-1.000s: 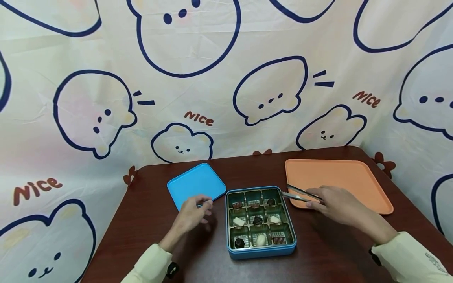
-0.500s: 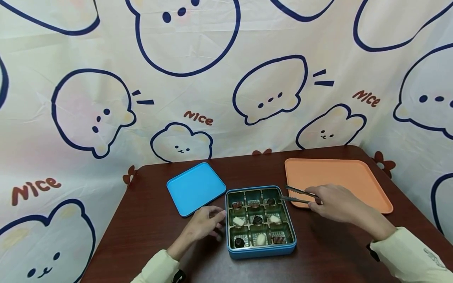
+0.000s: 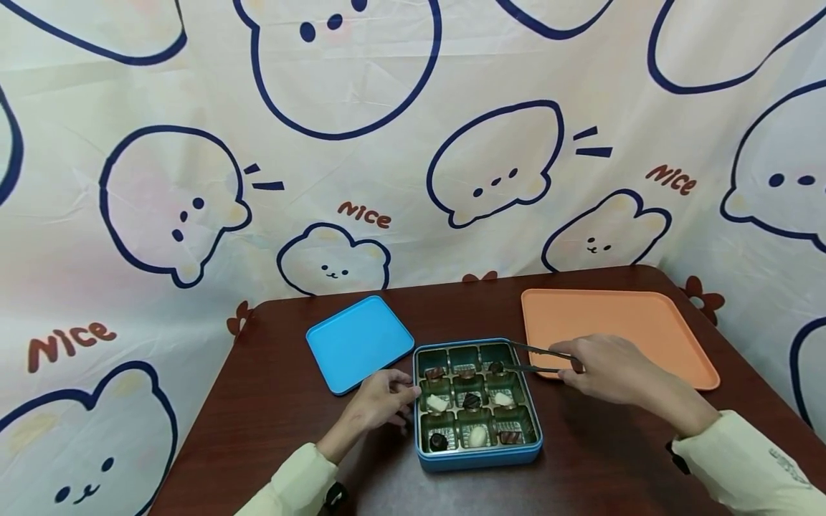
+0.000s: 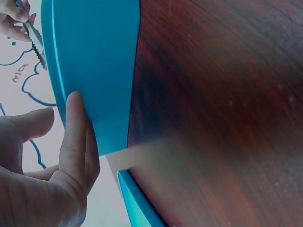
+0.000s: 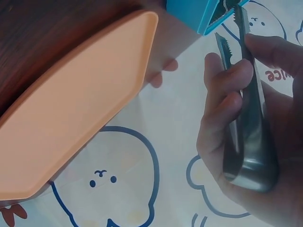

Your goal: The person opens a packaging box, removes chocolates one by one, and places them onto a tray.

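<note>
My right hand (image 3: 606,369) grips metal tongs (image 5: 255,161) with serrated tips. The tongs' two arms stand apart, their tips over the back right compartment of a blue box (image 3: 477,459). In that compartment lies a dark chocolate (image 3: 495,367), close to the lower tip; whether they touch I cannot tell. Each of the box's gold compartments holds one chocolate, among them a white one (image 3: 477,436) in the front middle and a round dark one (image 3: 438,442) at front left. My left hand (image 3: 382,401) rests its fingers against the box's left wall, thumb near the rim.
A flat blue lid or tray (image 3: 358,344) lies behind my left hand. An orange tray (image 3: 613,315) lies at the back right, partly under my right hand. The brown table (image 3: 271,430) meets a patterned cloth (image 3: 400,179) at its far edge.
My left hand has moved right, from beside the blue lid or tray to the box's left wall. The tongs' tips have moved left, from the box's right edge to over the back right compartment.
</note>
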Action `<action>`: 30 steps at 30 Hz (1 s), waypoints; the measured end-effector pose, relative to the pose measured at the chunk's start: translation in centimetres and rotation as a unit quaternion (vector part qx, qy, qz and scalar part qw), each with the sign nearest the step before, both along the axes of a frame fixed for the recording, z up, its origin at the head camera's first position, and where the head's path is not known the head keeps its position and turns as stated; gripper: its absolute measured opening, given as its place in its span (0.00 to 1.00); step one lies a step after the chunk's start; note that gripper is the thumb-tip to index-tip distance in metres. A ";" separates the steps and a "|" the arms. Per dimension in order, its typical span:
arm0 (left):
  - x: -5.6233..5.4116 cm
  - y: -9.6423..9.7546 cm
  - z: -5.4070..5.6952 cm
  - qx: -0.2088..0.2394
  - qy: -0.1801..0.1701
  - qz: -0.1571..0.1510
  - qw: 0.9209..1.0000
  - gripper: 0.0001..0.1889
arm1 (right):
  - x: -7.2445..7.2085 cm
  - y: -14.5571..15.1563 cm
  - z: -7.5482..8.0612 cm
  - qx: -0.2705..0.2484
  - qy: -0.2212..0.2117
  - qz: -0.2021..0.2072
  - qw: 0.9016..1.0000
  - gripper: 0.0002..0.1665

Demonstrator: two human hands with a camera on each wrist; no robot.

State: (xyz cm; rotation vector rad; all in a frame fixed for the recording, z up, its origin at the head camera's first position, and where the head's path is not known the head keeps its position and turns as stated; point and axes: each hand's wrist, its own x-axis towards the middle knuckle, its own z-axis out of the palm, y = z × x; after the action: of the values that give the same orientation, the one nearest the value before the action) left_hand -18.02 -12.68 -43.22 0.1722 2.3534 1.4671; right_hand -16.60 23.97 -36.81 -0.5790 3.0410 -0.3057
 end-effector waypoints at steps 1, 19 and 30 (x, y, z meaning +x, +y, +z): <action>-0.1 0.0 -0.1 -0.001 0.002 -0.001 1.000 0.23 | 0.0 0.0 0.0 0.000 -0.001 0.000 1.000 0.24; -0.5 1.1 -0.4 0.060 -0.027 0.053 0.996 0.24 | -1.5 -0.6 0.9 0.010 -0.021 0.033 0.999 0.20; -0.5 0.9 -0.3 0.080 -0.046 0.059 0.994 0.25 | -3.5 -1.0 1.6 0.023 -0.043 0.078 0.996 0.16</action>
State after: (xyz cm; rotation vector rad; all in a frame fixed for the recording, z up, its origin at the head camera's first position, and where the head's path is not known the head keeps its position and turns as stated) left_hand -18.51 -11.75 -43.48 0.0054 2.2061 1.6816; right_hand -20.11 23.00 -35.24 -0.7726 2.8901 -0.2470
